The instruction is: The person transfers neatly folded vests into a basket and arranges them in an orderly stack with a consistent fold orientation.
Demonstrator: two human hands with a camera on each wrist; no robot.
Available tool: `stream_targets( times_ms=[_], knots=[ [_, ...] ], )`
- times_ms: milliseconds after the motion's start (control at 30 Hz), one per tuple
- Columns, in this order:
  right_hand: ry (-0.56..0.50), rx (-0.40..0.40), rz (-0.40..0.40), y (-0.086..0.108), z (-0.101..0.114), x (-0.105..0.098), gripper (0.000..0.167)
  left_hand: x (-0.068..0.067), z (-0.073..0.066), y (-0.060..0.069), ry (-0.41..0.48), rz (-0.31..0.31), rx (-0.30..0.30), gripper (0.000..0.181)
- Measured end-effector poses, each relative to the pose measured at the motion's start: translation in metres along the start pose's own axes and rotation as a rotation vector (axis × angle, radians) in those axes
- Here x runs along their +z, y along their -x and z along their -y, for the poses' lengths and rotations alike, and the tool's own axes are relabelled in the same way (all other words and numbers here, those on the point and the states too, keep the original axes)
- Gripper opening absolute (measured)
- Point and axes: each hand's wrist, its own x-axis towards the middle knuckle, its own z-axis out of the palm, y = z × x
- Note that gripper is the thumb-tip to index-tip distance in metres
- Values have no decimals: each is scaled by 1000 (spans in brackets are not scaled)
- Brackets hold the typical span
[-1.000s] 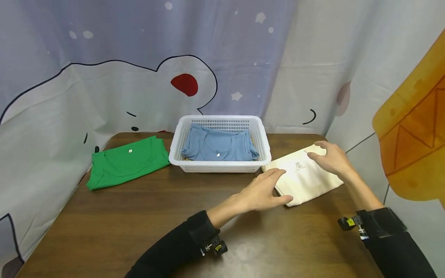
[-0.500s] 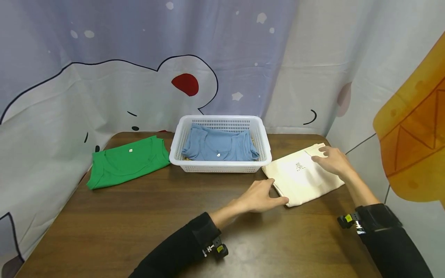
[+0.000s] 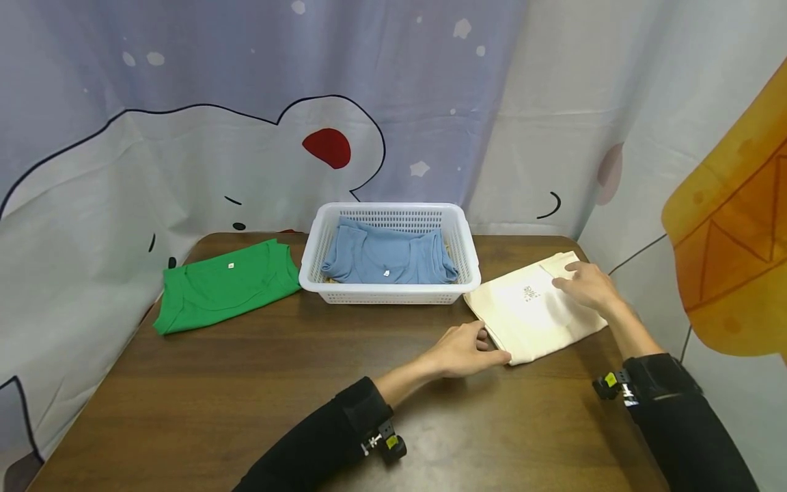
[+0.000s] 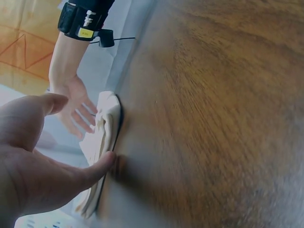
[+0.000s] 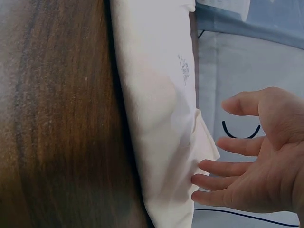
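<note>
A folded cream garment (image 3: pixel 535 307) with small printed writing lies on the table, right of the basket. My left hand (image 3: pixel 461 352) is at its near left edge, thumb by the near corner and fingertips close to the side. In the left wrist view the left thumb and index finger (image 4: pixel 97 171) stand well apart beside the cloth's layered edge. Over the garment's right end is my right hand (image 3: pixel 591 287). The right wrist view shows the right hand's fingers (image 5: pixel 221 183) spread, with the lower fingertips at the cloth's edge; contact is hard to tell.
A white plastic basket (image 3: pixel 393 292) at the back middle holds a folded light blue garment (image 3: pixel 393 256). On the left lies a folded green garment (image 3: pixel 227 287). The wooden table (image 3: pixel 246 396) meets a printed curtain (image 3: pixel 246 171) behind and to the sides.
My left hand has lowered slightly to the cream garment's left edge, its fingers bending more. The right hand has come down a little over the right end. The garments stay in place.
</note>
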Motion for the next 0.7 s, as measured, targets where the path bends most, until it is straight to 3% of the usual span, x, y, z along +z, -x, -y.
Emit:
stream_targets(
  times_ms=[300, 500, 700],
  knots=[
    [14, 12, -1, -10, -5, 0, 78, 9, -2, -3, 287, -18, -98, 58],
    [10, 33, 12, -20, -11, -1, 83, 14, -2, -10, 631, -26, -122, 48],
    [33, 51, -15, -53, -47, 8, 91, 18, -4, -13, 895, -50, -200, 58]
  ],
)
